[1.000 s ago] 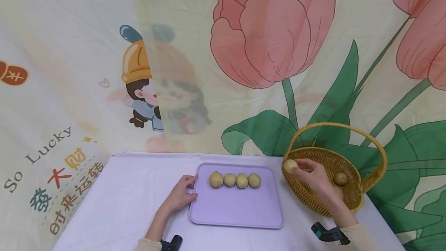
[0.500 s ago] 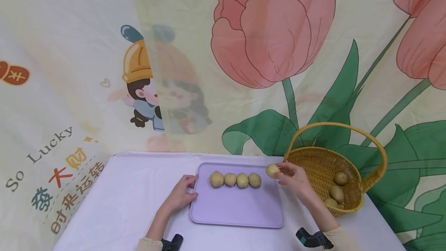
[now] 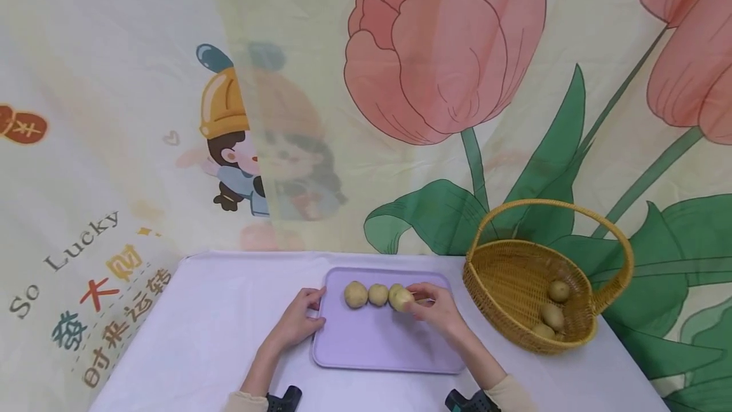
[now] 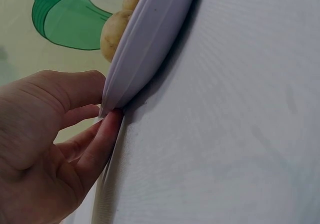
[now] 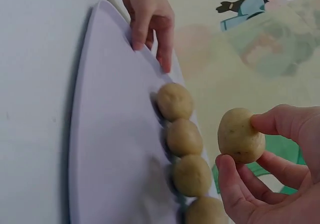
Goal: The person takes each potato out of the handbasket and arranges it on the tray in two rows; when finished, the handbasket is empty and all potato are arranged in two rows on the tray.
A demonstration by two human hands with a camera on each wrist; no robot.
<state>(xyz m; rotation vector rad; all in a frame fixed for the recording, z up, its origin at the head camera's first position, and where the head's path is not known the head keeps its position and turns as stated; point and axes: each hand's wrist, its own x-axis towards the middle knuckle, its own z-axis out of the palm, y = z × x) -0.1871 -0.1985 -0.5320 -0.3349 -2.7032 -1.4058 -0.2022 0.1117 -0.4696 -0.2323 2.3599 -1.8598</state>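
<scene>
In the head view, a lilac tray (image 3: 366,343) lies on the table with a row of several small potatoes (image 3: 356,295) along its far side. My left hand (image 3: 298,319) pinches the tray's left rim; in the left wrist view the thumb and fingers (image 4: 95,156) meet at that rim. Over the row's right part, my right hand (image 3: 439,313) holds another potato (image 5: 241,136) between thumb and fingertips. That potato hangs above the tray in the right wrist view, apart from the lined-up ones (image 5: 192,176). The hand hides the row's right end in the head view.
A wicker basket (image 3: 497,326) with a tall handle stands at the table's right, several potatoes (image 3: 553,316) lying in its right end. White cloth (image 3: 206,336) covers the table. Behind it hangs a printed curtain (image 3: 320,227).
My right hand has carried its potato leftward from over the basket to above the row on the tray. The left hand has stayed at the tray's left rim.
</scene>
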